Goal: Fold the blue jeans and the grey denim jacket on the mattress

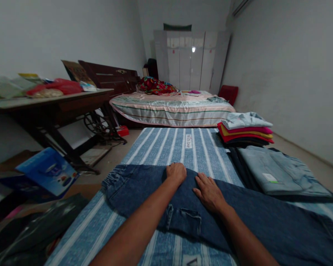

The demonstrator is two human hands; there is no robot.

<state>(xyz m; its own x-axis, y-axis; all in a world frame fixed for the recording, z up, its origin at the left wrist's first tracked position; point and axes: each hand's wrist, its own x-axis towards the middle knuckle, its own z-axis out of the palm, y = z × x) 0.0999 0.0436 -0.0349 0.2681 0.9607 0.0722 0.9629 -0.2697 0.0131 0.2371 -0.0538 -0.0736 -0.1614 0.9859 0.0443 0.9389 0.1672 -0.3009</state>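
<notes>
A pair of dark blue jeans point(144, 188) lies lengthwise across the striped cover, its gathered elastic waist on the left and its legs stretching to the right. My left hand point(176, 173) is closed on the far edge of the denim, with its fingertips hidden. Just to the right, my right hand point(210, 192) rests flat on the jeans with its fingers stretched out. A cargo pocket point(184, 220) shows on the near side of the jeans, below my hands.
Folded light-blue jeans point(280, 171) lie on dark garments at the right. Behind them is a stack of folded colourful clothes point(245, 131). The striped cover point(172, 144) spreads beneath. A sewing-machine table point(80, 101) and a blue box point(50, 171) stand left; a bed point(169, 111) is beyond.
</notes>
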